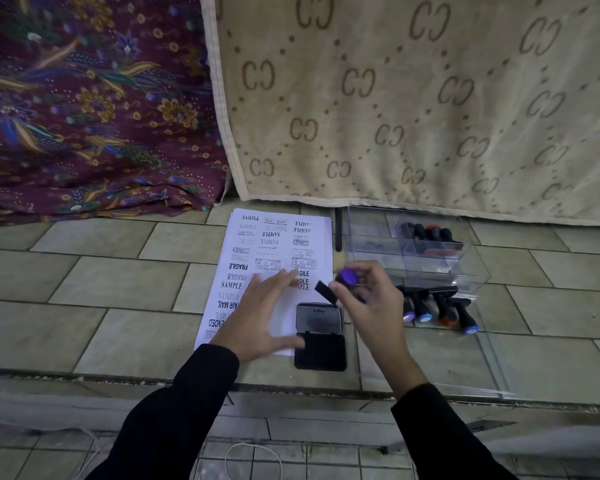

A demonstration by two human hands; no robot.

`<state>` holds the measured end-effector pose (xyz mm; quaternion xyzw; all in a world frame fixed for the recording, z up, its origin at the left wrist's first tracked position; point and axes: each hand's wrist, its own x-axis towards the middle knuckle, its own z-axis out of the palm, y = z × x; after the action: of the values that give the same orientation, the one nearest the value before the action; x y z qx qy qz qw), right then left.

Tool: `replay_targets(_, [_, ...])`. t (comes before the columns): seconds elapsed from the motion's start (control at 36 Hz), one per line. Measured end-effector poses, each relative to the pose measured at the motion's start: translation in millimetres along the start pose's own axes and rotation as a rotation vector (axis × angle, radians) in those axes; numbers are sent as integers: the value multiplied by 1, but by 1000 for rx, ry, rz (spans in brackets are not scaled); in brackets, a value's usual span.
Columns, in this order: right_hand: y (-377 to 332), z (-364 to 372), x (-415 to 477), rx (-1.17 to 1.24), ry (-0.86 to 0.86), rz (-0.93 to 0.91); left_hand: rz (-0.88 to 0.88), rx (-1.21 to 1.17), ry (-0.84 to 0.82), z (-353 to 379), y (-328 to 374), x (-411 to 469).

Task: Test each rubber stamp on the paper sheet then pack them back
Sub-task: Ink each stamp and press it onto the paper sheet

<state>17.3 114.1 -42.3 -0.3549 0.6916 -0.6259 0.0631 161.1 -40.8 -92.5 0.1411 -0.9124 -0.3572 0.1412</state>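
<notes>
Right-hand fingers (340, 292): curled and pinching the stamp (347, 277) round its handle, just under the purple knob. Your right hand (371, 299) holds it clear of the floor.

Stamp axis: tilted, with the knob up and away from you and the black rectangular base down and to your left. The base hangs over the strip where the right edge of the paper sheet (278, 237) meets the raised lid of the ink pad (321, 353). You cannot tell whether the face is inked, because it is turned away.

Key relation: the open pad lies just below the base and toward you, and free paper lies to its left. Judged next move: a short drop with the handle tipped upright so the face lands flat. The right hand is the nearer one for either target.

Left hand (267, 306): fingers straight and spread, palm down on the lower half of the sheet, thumb by the pad's left edge. Whether the thumb touches the pad is unclear. It covers some of the open space.

Surface: tiled floor (118, 282), with a step edge nearest you.

Right of the sheet: a clear box (371, 261) with some packed stamps (426, 233), and nearer you, a row of loose stamps (437, 308) lying down.

Behind: a beige blanket (395, 98) and a purple floral cloth (84, 98).
</notes>
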Motion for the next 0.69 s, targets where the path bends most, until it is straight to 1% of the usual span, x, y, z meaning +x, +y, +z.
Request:
replay_targets(0.08, [0, 10, 15, -40, -26, 20, -34, -145, 226, -2, 0, 1])
replay_targets(0.14, [3, 18, 22, -81, -69, 17, -95, -151, 342, -3, -2, 4])
replay_targets(0.17, [4, 22, 25, -113, -99, 0, -120, -129, 369, -3, -4, 5])
replay_targets(0.28, [11, 36, 29, -253, -255, -107, -170, -7, 354, 2, -10, 9])
replay_targets(0.33, [14, 40, 30, -333, -303, -130, -180, 20, 326, 4, -12, 10])
replay_targets(0.44, [17, 45, 28, -384, -327, -147, -195, 100, 285, 6, -16, 13])
replay_targets(0.58, [17, 48, 27, -409, -336, -134, -199, 100, 290, 7, -18, 13])
replay_targets(0.69, [16, 50, 27, -449, -361, -172, -199, 95, 295, 7, -17, 14])
